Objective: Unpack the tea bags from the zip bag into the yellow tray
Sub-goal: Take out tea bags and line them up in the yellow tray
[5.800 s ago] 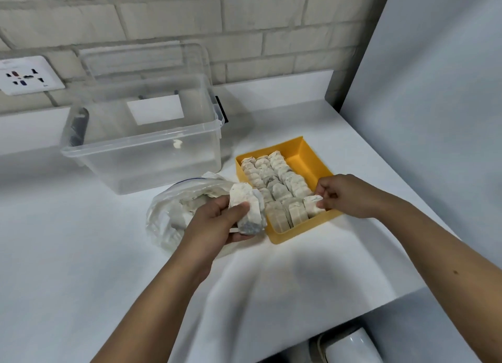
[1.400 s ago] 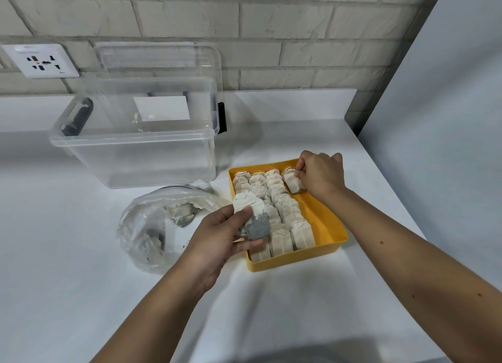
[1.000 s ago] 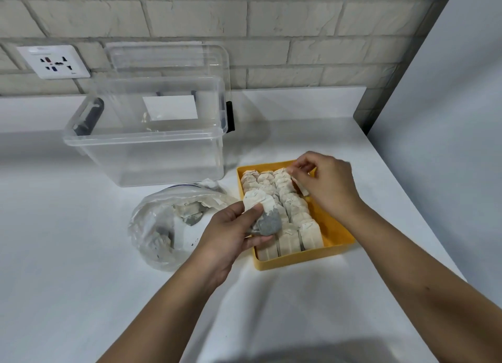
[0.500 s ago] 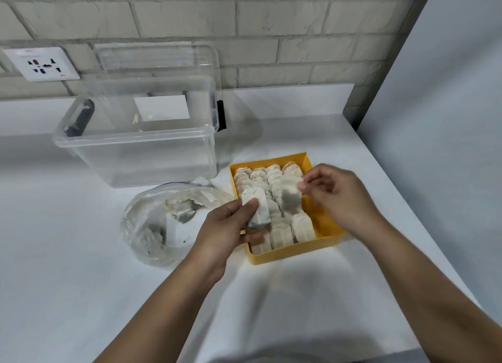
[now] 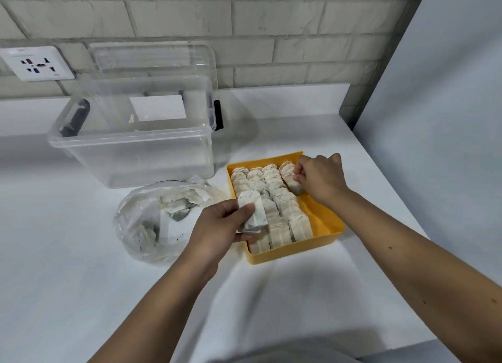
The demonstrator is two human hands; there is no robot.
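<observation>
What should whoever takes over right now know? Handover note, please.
Left hand: grips spare tea bags over the near-left part of the yellow tray.
Right hand: pinches a single tea bag at the tray's far right.
Done: three packed rows fill the tray's left and middle, and a fourth row is begun at the far end.
Left: fill the bare right strip. Remaining bags lie in the open zip bag, left of the tray.

The white table (image 5: 68, 267) carries a clear storage box (image 5: 135, 159); zip bag (image 5: 141, 226) at its 6 o'clock, yellow tray (image 5: 294, 250) at 4.
</observation>
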